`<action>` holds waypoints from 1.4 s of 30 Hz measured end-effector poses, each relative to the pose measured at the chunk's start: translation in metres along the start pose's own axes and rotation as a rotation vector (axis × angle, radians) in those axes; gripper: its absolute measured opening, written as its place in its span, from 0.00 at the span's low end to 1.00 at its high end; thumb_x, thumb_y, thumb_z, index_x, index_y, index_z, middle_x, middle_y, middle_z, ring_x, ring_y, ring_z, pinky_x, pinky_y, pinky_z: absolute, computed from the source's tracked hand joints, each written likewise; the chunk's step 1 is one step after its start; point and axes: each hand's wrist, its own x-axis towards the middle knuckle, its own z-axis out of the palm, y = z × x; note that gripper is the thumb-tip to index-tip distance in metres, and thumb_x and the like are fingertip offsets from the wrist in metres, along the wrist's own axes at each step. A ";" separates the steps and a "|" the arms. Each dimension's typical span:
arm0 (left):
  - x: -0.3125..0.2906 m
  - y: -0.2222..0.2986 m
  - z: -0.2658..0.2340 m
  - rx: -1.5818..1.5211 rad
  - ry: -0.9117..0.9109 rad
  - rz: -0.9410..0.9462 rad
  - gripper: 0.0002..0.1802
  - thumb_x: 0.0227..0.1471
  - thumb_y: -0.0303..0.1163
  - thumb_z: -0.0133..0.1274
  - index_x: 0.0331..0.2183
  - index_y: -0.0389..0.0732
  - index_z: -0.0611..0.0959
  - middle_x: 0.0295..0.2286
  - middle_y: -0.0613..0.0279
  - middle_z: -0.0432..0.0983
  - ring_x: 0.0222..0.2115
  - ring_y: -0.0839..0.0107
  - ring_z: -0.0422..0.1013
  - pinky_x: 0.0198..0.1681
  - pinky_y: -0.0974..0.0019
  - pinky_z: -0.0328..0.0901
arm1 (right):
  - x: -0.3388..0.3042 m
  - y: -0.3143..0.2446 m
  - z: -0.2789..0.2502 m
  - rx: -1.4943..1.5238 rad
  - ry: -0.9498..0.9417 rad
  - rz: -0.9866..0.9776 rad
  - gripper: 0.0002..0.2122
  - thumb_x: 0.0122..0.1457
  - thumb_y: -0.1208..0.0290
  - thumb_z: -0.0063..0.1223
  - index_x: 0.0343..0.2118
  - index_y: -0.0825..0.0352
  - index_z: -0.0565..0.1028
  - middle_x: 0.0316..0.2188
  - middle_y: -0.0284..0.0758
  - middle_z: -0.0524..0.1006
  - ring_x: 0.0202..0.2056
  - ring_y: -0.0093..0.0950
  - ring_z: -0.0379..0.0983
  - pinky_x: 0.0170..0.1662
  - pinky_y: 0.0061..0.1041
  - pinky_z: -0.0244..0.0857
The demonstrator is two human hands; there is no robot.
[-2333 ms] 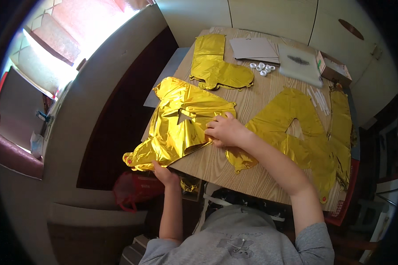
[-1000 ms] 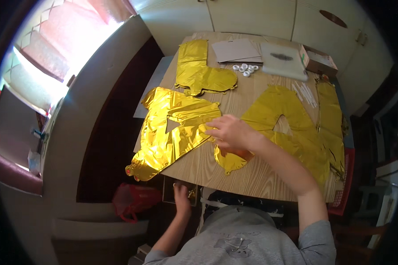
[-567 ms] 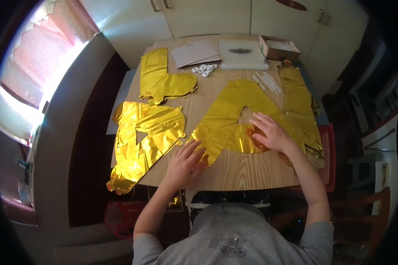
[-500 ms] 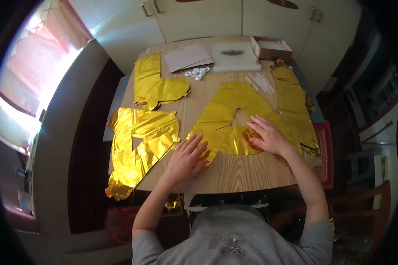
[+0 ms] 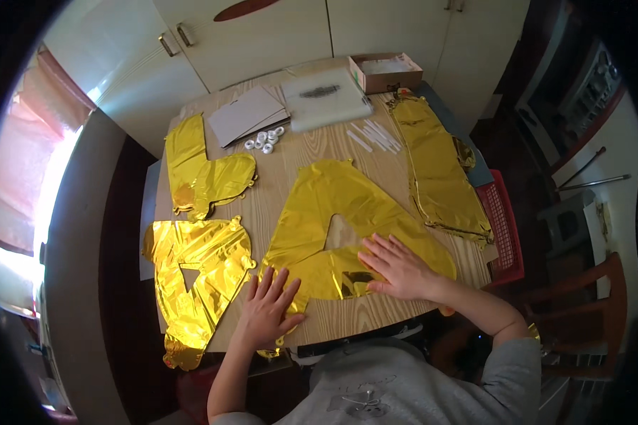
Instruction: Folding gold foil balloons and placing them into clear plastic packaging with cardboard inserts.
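Observation:
A flat, uninflated gold foil balloon, A-shaped with a triangular opening, lies on the wooden table in front of me. My right hand rests palm down on its right lower part, fingers stretched out. My left hand is spread at the foot of its left leg, nearest the table's front edge. Neither hand grips anything. Just left of my left hand lies a wrinkled gold foil balloon with a small triangular opening. Another flat gold balloon is beyond it, and a long folded one lies to the right.
Along the far side are grey cards, a translucent plastic sheet and an open cardboard box. Small white rolls and white sticks lie before them. A red basket and a wooden chair stand right.
The view has turned, so the table sits lower and further left in the picture. My hands stay flat at the A-shaped balloon; the left hand's fingers are more spread.

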 end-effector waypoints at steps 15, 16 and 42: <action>0.096 0.040 -0.053 0.067 0.021 0.328 0.45 0.47 0.59 0.52 0.58 0.40 0.63 0.61 0.46 0.50 0.63 0.46 0.44 0.63 0.45 0.43 | -0.036 0.161 -0.027 -0.027 0.339 0.375 0.24 0.61 0.54 0.46 0.57 0.63 0.67 0.60 0.35 0.62 0.63 0.35 0.53 0.65 0.38 0.45; 0.112 0.046 -0.051 0.063 0.027 0.372 0.44 0.48 0.58 0.52 0.58 0.39 0.64 0.60 0.47 0.51 0.62 0.47 0.45 0.63 0.45 0.43 | -0.035 0.163 -0.024 -0.015 0.345 0.383 0.24 0.62 0.54 0.46 0.56 0.63 0.68 0.60 0.34 0.63 0.63 0.34 0.54 0.65 0.37 0.46; 0.332 0.165 0.015 -1.186 0.055 -0.072 0.17 0.50 0.38 0.53 0.28 0.30 0.81 0.20 0.57 0.76 0.24 0.70 0.73 0.28 0.65 0.66 | -0.032 0.184 -0.029 0.681 0.787 0.712 0.12 0.53 0.63 0.61 0.28 0.70 0.78 0.22 0.34 0.79 0.25 0.20 0.73 0.30 0.24 0.63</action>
